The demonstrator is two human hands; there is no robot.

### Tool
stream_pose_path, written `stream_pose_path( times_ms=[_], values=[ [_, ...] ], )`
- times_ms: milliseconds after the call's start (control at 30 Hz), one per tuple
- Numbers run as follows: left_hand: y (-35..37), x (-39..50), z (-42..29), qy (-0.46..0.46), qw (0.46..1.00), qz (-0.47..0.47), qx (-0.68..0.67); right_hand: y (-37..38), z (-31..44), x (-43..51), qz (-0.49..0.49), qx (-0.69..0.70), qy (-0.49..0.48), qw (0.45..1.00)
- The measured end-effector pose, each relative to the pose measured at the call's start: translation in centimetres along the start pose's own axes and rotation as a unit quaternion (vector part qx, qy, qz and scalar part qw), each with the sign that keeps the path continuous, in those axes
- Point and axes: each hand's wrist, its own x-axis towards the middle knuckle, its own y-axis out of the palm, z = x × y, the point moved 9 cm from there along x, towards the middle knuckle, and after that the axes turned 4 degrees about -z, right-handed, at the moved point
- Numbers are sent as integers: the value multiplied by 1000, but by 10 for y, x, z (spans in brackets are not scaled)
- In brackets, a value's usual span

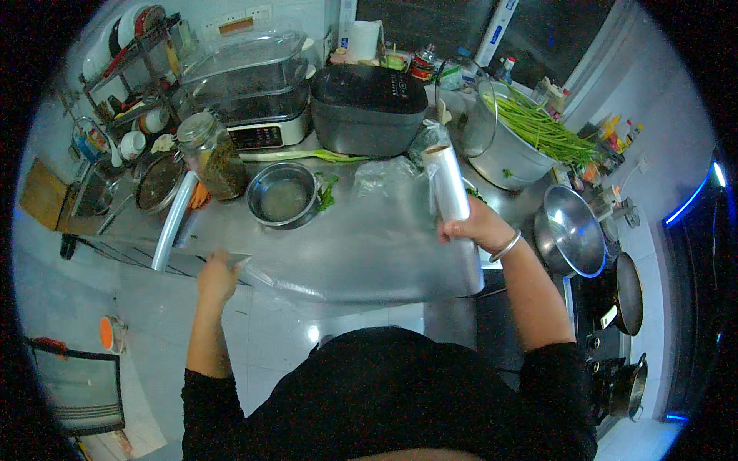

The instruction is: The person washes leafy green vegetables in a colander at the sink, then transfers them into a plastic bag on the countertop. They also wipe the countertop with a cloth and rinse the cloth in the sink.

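My right hand [470, 225] grips a roll of clear plastic wrap [452, 184], held tilted over the counter. From the roll a sheet of film [346, 271] stretches to the left, across the front edge of the steel counter. At its far end, my left hand [219, 276] pinches a corner of the film; the fingers are slightly blurred. Behind the film stands a steel bowl [282, 199] with cloudy liquid in it. Green leaves [327, 193] lie beside that bowl. Crumpled clear plastic [383, 173] rests farther back.
A pale shiny tube [174, 222] juts over the front edge at left, near a glass jar [202, 138]. Behind are a steamer [248, 86] and a dark cooker [369, 124]. At right are a large pot of green stalks [510, 158], a steel basin [571, 230] and a wok [628, 294].
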Motion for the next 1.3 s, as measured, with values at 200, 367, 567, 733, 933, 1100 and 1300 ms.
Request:
stream_pose_path(
  times_ms=[200,367,567,733,933,1100,1300],
  values=[
    [-9,-24,-257,399,890,36,-219,11,42,2,41,-95,-33,994],
    [47,-34,-299,320,870,313,-207,-9,66,-10,-9,-88,-34,995],
    [81,-91,-326,407,834,295,-226,6,68,-38,-50,-185,-136,972],
    [91,-19,-206,276,924,255,-69,-136,-43,-88,-336,49,88,937],
    [110,-30,-84,7,925,330,-189,-204,-225,-140,-384,-49,250,888],
    [94,-23,-119,-107,921,281,-247,-211,-338,-120,-422,430,278,748],
    [59,-7,-159,-103,867,247,-419,-282,-366,-81,-622,373,229,649]
  ],
)
